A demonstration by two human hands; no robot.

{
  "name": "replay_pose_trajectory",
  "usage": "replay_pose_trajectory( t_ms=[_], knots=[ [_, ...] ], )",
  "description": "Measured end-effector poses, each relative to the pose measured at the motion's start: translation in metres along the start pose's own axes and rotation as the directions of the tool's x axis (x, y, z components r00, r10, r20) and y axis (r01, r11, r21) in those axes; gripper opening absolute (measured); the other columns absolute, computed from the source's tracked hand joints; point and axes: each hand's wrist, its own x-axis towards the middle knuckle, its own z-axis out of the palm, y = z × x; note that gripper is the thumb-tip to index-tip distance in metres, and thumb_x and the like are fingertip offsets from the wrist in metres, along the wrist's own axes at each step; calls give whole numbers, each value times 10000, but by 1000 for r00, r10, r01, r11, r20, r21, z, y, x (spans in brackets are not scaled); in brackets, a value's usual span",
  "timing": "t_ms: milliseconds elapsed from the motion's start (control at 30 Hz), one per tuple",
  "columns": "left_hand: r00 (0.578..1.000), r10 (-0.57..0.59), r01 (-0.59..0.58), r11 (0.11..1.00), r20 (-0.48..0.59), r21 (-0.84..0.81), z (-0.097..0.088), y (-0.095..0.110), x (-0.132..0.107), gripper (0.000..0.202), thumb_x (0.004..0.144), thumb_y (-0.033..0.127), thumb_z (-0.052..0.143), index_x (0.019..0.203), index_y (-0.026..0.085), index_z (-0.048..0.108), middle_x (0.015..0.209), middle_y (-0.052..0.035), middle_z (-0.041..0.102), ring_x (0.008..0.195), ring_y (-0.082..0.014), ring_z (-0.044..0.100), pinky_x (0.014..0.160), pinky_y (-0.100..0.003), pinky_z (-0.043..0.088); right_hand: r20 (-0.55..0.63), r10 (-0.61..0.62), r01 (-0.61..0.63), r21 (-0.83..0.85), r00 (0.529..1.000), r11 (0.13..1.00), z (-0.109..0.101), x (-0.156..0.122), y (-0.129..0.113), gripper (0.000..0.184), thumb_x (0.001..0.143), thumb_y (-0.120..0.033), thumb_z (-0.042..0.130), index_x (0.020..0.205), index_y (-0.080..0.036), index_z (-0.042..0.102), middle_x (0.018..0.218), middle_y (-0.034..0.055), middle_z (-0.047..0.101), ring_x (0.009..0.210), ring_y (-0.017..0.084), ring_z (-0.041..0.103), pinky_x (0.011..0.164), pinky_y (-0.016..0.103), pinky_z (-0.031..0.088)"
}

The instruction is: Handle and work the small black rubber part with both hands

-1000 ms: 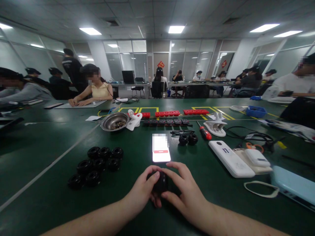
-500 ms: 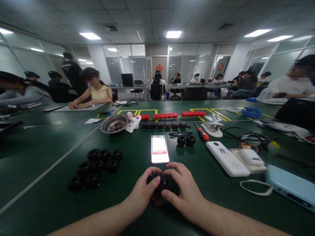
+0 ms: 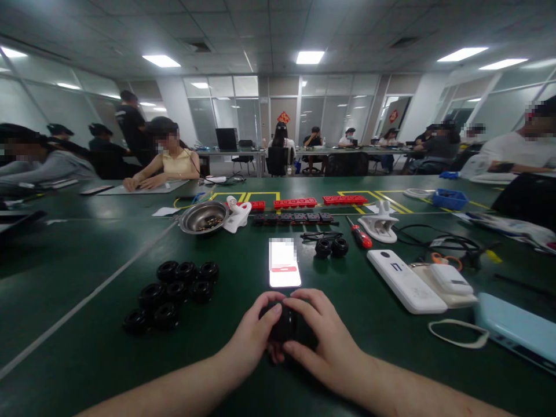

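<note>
Both hands closed around one small black wheel at 6 o'clock on the green table, left hand and right hand gripping its sides, lit phone just beyond, cluster of black wheels at 9 o'clock, white power bank at 2 o'clock, steel bowl farther at 11 o'clock.

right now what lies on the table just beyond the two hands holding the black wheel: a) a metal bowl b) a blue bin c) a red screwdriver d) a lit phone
d: the lit phone lies face up just past the left hand and right hand, which grip the black wheel.
</note>
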Motion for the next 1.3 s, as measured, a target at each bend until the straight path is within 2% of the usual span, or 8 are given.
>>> replay_pose_trajectory(
  t_ms=[133,233,367,600,700,933,1067,1300],
  knots=[
    [998,58,-58,998,19,13,1,0,-4,427,701,473,490,993,186,367,706,3,562,384,-72,517,354,-177,388,-35,87,-86,31,996,996,1,0,3,370,717,-387,579,1033,-207,511,1083,78,440,1014,241,415,856,404,370],
    [999,48,-49,998,24,27,1,1,-6,458,696,490,489,1006,180,357,678,1,567,381,-77,521,364,-180,391,-30,64,-63,47,998,997,1,0,5,279,726,-373,576,937,-193,550,1041,73,461,993,231,424,845,389,377],
    [999,8,-9,1000,33,27,1,3,-4,458,692,509,474,989,179,361,580,22,559,368,-91,526,347,-169,376,-8,31,-30,57,1000,998,1,0,5,297,728,-326,590,987,-189,543,1038,76,469,993,223,423,847,373,385],
    [998,-69,69,997,3,19,1,5,2,411,666,553,469,821,180,392,489,37,535,342,-92,513,312,-151,351,18,-22,22,-3,1000,1000,0,0,2,452,733,-251,579,1166,-227,450,1120,82,439,1045,236,402,882,390,374],
    [999,-44,44,999,-7,4,1,3,1,418,658,557,485,811,178,400,508,39,536,346,-89,512,320,-160,366,24,-8,9,-13,1000,1000,-1,0,1,457,724,-238,575,1162,-225,446,1129,81,432,1052,235,399,890,390,366],
    [998,60,-59,998,-26,22,3,-1,-5,432,656,562,502,827,174,419,568,41,533,370,-77,509,350,-172,386,-2,80,-80,25,997,996,-1,-1,2,379,700,-401,584,1015,-200,521,1082,83,446,1020,243,424,862,400,378],
    [999,32,-32,999,3,31,2,0,-4,426,660,570,487,811,176,424,577,31,545,373,-89,526,348,-176,390,-18,59,-59,14,998,998,0,-1,2,308,706,-330,590,976,-190,539,1068,83,458,1011,233,432,857,386,391],
    [999,-49,49,999,8,21,0,3,0,392,689,537,449,794,159,448,556,13,548,379,-109,542,345,-189,402,-1,-82,82,-11,997,997,0,-2,-1,450,721,-183,567,1152,-212,439,1108,83,439,1039,229,401,891,379,374]
  ],
)
